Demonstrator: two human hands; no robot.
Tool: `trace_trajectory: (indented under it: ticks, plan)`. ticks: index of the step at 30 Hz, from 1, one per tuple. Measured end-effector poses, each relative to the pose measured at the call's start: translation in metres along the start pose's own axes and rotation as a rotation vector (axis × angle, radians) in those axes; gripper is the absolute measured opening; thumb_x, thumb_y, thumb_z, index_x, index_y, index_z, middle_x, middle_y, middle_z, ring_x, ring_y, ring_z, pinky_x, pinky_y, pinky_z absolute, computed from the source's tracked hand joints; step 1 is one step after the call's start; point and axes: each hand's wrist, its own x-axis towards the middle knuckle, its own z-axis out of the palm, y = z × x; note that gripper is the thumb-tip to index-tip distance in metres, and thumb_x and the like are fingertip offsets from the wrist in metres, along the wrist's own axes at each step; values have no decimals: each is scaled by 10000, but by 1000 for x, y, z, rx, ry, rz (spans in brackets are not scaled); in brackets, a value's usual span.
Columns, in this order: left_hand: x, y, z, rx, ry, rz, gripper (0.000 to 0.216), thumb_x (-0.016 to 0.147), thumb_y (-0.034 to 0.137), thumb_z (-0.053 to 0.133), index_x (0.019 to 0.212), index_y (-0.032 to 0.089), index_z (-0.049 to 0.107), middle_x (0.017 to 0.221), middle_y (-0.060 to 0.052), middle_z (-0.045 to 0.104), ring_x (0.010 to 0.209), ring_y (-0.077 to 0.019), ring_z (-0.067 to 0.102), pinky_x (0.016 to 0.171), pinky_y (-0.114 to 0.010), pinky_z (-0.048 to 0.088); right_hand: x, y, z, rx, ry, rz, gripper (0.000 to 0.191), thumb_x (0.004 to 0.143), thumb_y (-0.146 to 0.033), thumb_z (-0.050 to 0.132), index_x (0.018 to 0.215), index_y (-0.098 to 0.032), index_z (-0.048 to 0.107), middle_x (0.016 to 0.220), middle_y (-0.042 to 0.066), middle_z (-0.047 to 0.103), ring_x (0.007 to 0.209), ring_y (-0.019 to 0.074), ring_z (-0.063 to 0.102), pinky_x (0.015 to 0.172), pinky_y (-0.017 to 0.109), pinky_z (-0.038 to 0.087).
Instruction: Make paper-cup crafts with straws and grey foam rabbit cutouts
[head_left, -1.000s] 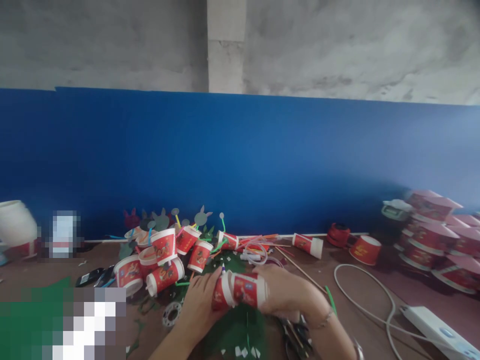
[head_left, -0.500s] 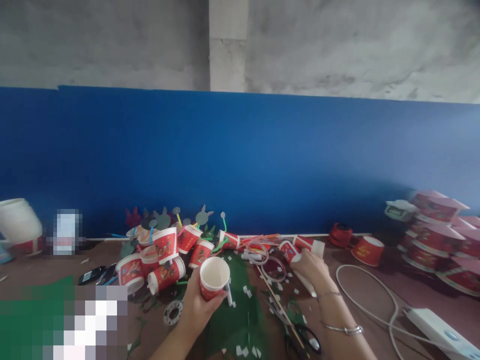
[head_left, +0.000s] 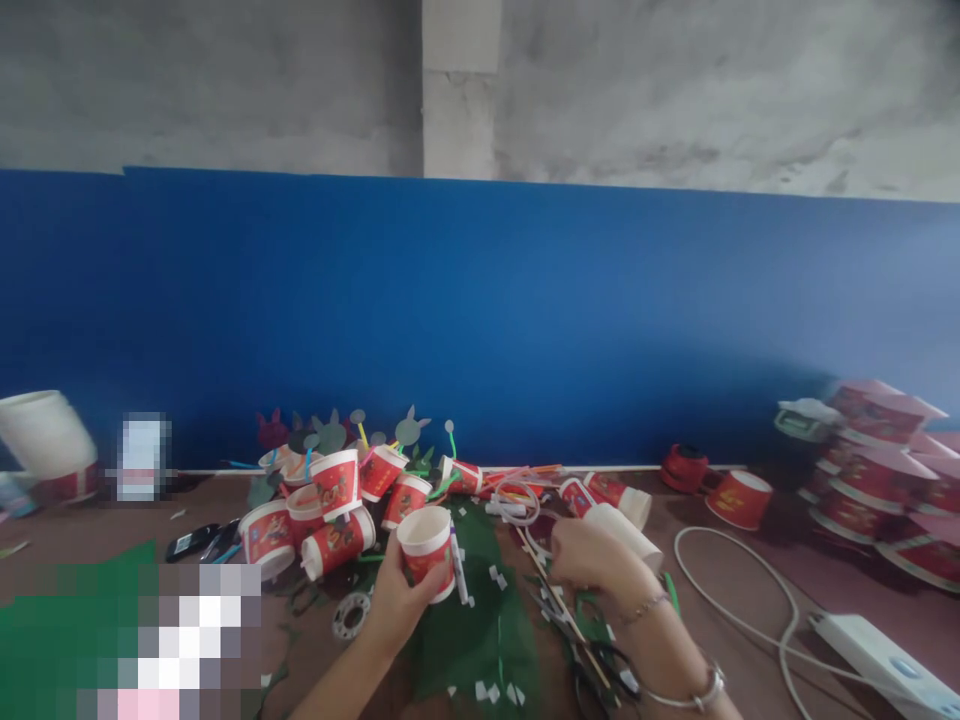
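My left hand [head_left: 405, 595] is wrapped round a red paper cup [head_left: 427, 555] with a white rim, its mouth tilted towards me. Close beside the cup is a white marker pen [head_left: 459, 568] on green paper [head_left: 476, 620]. My right hand [head_left: 589, 555] is closed, fingers curled down above a thin wooden stick [head_left: 551, 590]; whatever they grip is hidden. A white cylinder [head_left: 624, 535] lies just behind that hand, and a green strip [head_left: 670, 593] shows past the wrist. Black-handled scissors [head_left: 600, 670] lie below it.
Piled red cups [head_left: 337, 535] with straws and paper animal heads stand at left. A tape roll [head_left: 350, 615] lies nearer. Farther right are an upturned red cup [head_left: 739, 500], a white cable [head_left: 784, 590], a power strip [head_left: 885, 660] and stacked red containers [head_left: 885, 480]. A blue panel [head_left: 480, 320] rises behind.
My right hand has drawn back from the cups at the rear and moved left and nearer, uncovering the white cylinder. My left hand still holds the cup, now turned more side-on.
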Motion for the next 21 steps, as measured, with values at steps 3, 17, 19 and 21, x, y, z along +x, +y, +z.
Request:
trace_trajectory:
  ticks: [3,17,19,21]
  plan:
    - [0,0,-1,20,28,36,736,685,299,676,1322,176,327,1241,-130,552,1127,-267,541,977,-414,410,-4,-22,12,-58,-53,-9,264,519,-145,687,781,-146,725,805,141,714,776,285,669,619,323,475]
    - [2,11,4,-89,-67,45,663,694,238,634,1279,201,323,1194,-118,571,1090,-255,564,956,-427,426,-15,-41,46,-105,69,68,329,727,-50,526,1041,-50,622,910,244,686,907,327,664,715,390,485]
    - [5,9,5,-62,-58,30,665,672,218,639,1260,199,330,1190,-120,569,1096,-260,556,963,-435,411,-13,-40,42,-50,133,79,357,772,-88,478,1116,-39,560,930,237,676,900,321,663,712,386,478]
    - [8,7,8,-52,-34,24,671,653,206,643,1250,199,337,1195,-123,562,1112,-268,543,972,-441,398,-7,-40,39,70,215,79,342,804,-119,427,1121,-41,525,952,226,659,892,310,656,719,382,464]
